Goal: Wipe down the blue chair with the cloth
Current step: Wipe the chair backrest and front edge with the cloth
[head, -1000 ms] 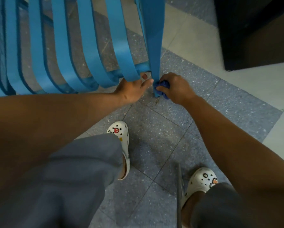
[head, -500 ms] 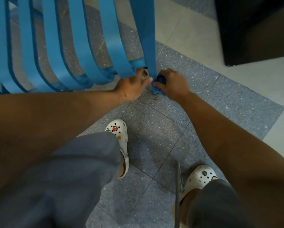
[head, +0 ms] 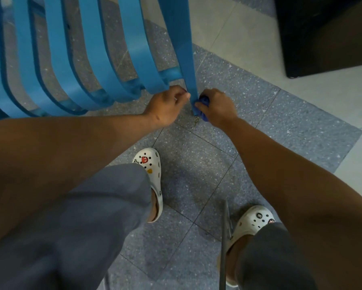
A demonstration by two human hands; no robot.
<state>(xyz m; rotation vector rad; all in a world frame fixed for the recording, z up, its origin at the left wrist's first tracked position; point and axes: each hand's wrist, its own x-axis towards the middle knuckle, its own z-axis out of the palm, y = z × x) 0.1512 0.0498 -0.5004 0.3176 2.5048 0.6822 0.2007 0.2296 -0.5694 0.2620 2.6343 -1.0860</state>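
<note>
The blue chair (head: 104, 65), made of curved slats, fills the upper left of the head view. Its right leg (head: 186, 49) comes down to the floor between my hands. My right hand (head: 217, 107) is closed on a dark blue cloth (head: 203, 101) and presses it against the foot of that leg from the right. My left hand (head: 167, 107) grips the bottom of the leg from the left, fingers curled where the lower rail meets it. Most of the cloth is hidden under my fingers.
Grey speckled floor tiles (head: 192, 176) lie under me, with pale tiles to the right. A black cabinet or box (head: 326, 34) stands at the upper right. My feet in white clogs (head: 150, 168) are below my hands, and a thin metal rod (head: 225, 237) stands by my right foot.
Both hands stay at the foot of the chair leg. The left fingers have curled tighter around the leg, and the cloth hand has shifted slightly along its base.
</note>
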